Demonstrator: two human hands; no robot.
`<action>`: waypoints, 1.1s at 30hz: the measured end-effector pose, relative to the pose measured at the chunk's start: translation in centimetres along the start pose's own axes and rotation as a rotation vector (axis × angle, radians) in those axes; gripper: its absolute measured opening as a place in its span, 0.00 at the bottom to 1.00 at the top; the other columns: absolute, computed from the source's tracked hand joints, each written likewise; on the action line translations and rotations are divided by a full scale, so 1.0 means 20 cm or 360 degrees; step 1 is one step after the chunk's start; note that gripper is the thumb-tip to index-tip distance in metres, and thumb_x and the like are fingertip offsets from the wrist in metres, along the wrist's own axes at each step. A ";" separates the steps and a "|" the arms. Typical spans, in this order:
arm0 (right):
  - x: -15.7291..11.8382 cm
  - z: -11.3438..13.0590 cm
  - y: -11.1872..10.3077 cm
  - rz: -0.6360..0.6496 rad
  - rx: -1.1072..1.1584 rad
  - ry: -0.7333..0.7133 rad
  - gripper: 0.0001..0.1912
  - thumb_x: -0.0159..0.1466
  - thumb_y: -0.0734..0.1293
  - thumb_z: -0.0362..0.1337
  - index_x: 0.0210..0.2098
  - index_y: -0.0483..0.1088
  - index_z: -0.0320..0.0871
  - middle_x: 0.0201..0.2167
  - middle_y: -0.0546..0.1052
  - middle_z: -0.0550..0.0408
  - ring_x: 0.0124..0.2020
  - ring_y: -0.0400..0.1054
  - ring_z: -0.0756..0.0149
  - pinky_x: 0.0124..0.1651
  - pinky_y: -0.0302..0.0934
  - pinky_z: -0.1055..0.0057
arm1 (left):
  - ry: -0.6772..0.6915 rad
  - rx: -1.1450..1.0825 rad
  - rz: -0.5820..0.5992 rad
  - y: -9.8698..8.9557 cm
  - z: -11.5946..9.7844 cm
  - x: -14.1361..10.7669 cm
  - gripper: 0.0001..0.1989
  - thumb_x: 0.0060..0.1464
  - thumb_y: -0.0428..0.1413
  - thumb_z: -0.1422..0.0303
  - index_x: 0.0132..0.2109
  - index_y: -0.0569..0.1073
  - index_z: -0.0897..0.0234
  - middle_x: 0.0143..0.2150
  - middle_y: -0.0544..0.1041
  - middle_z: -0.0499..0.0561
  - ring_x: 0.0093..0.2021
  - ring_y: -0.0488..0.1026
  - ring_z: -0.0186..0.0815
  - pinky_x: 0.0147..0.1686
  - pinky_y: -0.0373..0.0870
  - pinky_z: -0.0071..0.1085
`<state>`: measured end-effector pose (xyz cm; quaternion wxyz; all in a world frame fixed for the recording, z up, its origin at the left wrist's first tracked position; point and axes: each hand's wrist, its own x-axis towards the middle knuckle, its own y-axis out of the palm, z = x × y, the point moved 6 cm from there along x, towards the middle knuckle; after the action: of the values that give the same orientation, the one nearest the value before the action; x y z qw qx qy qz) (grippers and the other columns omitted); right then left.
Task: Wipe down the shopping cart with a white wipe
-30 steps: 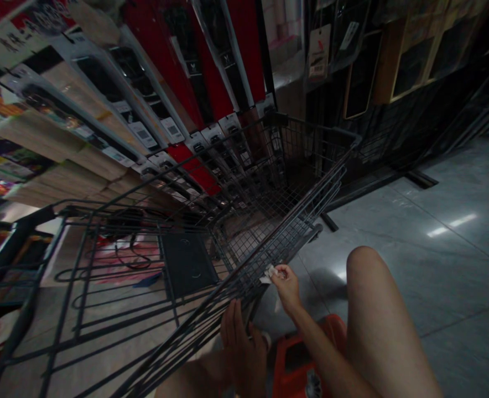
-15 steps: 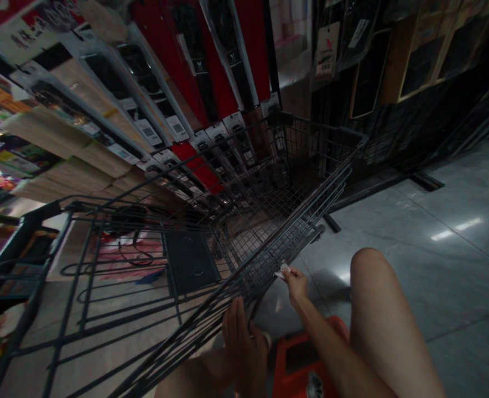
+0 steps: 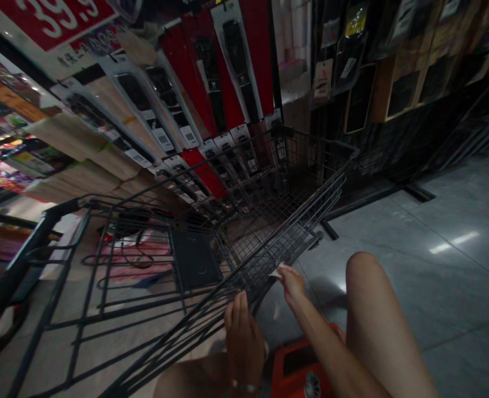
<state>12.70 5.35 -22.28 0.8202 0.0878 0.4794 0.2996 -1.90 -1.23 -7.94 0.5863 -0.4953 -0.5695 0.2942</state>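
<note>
A dark wire shopping cart stands at an angle in front of me. My right hand is closed in a pinch on a small crumpled white wipe, held against or just beside the lower side wires. Whether it is paper or cloth I cannot make out. My left hand has its fingers stretched out along the cart's side, at or very near the wires, and holds nothing I can see. A dark flat panel and something pink show through the cart's handle end.
Behind the cart is a display rack with packaged belts on hooks and a red price sign. Boxed goods hang at the right. An orange plastic object is below me, between my bare knees. Grey tile floor spreads right.
My right hand has moved slightly left and up along the cart with the white wipe. My left hand stays by the side wires. The view has shifted a little.
</note>
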 end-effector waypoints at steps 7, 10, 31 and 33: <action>-0.14 0.10 0.10 0.0090 0.0063 -0.0053 0.11 0.34 0.72 0.33 0.19 0.71 0.42 0.16 0.75 0.59 0.19 0.68 0.69 0.24 0.63 0.74 | 0.0026 -0.0007 0.0097 0.03 0.01 -0.02 0.31 0.54 0.44 0.76 0.65 0.52 0.65 0.60 0.65 0.57 0.60 0.60 0.45 0.55 0.66 0.45; -0.23 0.13 0.15 0.0158 0.0074 -0.0066 0.11 0.34 0.72 0.33 0.20 0.71 0.41 0.16 0.75 0.59 0.19 0.67 0.70 0.24 0.62 0.74 | 0.0008 -0.0021 0.0112 0.04 0.01 -0.02 0.31 0.54 0.44 0.76 0.65 0.52 0.64 0.60 0.65 0.56 0.60 0.60 0.45 0.55 0.66 0.45; -0.72 0.40 0.37 0.0549 0.0065 -0.0310 0.16 0.41 0.75 0.38 0.27 0.70 0.41 0.20 0.73 0.61 0.22 0.65 0.72 0.29 0.60 0.74 | -0.0017 -0.0133 0.0026 0.01 0.01 -0.02 0.29 0.53 0.44 0.77 0.62 0.58 0.66 0.58 0.68 0.55 0.58 0.63 0.45 0.54 0.68 0.43; -0.72 0.40 0.36 0.0546 0.0030 -0.0334 0.16 0.41 0.75 0.39 0.28 0.70 0.41 0.19 0.72 0.62 0.22 0.64 0.73 0.29 0.59 0.75 | 0.0001 -0.0139 0.0037 0.01 0.01 -0.02 0.29 0.53 0.44 0.76 0.63 0.57 0.64 0.58 0.68 0.55 0.58 0.63 0.44 0.54 0.68 0.42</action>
<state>11.33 4.02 -4.42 0.8016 0.2066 0.3722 0.4197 -2.15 -1.38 -8.31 0.5608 -0.5272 -0.5758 0.2757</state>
